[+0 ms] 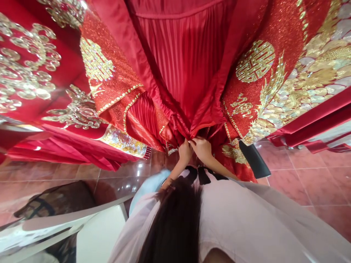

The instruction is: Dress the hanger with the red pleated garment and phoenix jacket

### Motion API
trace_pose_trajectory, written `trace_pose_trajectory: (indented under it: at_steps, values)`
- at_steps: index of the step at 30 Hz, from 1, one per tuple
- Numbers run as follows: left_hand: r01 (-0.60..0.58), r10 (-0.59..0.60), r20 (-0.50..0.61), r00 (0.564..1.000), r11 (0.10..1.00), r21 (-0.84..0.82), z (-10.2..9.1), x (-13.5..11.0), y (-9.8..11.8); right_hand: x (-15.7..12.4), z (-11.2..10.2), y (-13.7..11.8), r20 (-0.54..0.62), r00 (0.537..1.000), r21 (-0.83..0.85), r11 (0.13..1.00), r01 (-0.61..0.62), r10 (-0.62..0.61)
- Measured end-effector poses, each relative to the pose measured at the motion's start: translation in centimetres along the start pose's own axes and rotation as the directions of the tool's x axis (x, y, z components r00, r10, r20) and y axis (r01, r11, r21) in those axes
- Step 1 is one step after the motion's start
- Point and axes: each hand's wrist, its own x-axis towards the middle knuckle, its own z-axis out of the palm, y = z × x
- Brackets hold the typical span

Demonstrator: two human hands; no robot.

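Observation:
A red skirt (189, 54) with a pleated inner panel and gold-embroidered outer layers spreads out in front of me. Its two gathered edges run down and meet in a point between my hands. My left hand (185, 151) is closed on the red fabric there, with the fingertips pinched together. Right beside it, my right hand (202, 149) pinches the same spot. The two hands touch at the fingertips. Whether a hook, cord or seam lies between the fingers is hidden.
Red garments with clear beads (30, 62) hang at the left. A scale-patterned gold and silver embroidered panel (301, 84) spreads on the right. A white chair (101, 230) and a dark bag (57, 199) stand at the lower left on the red tiled floor (309, 182).

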Motion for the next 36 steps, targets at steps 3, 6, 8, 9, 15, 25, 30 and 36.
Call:
trace_pose_trajectory:
  at_steps: [3,6,8,9,15,25,30,36]
  values:
    - [-0.019,0.019,-0.006,1.0,0.999,-0.036,0.1,-0.1,0.0,-0.2,0.2,0.1,-0.003,1.0,0.011,1.0,-0.005,0.005]
    - [-0.04,0.038,-0.02,0.999,0.996,-0.079,0.3,0.0,-0.2,-0.4,0.3,0.2,-0.061,0.998,0.074,0.997,0.008,-0.003]
    - [-0.055,0.052,-0.028,0.998,0.993,-0.107,0.4,0.1,-0.4,-0.4,0.2,0.3,-0.08,0.997,0.084,0.996,-0.001,0.007]
    - [-0.061,0.058,-0.033,0.998,0.991,-0.118,0.5,0.1,-0.5,-0.3,0.1,0.4,-0.076,0.997,0.077,0.997,-0.008,0.014]
    - [-0.088,0.08,-0.059,0.995,0.985,-0.151,0.7,0.0,-0.7,-0.6,0.1,0.7,-0.066,0.997,0.12,0.992,-0.034,0.042]
    - [-0.117,0.108,-0.058,0.992,0.977,-0.179,0.3,-0.4,-1.0,-0.7,0.2,0.9,-0.04,0.989,0.183,0.972,0.147,-0.142]
    - [-0.085,0.079,-0.037,0.996,0.981,-0.172,0.8,-0.2,-1.4,-0.3,-0.1,0.6,0.026,1.0,0.104,0.994,-0.016,0.013]
    - [-0.056,0.058,0.006,0.998,0.983,-0.173,0.6,-0.2,-1.5,-0.1,0.1,0.6,0.096,0.993,0.194,0.977,-0.084,0.066]
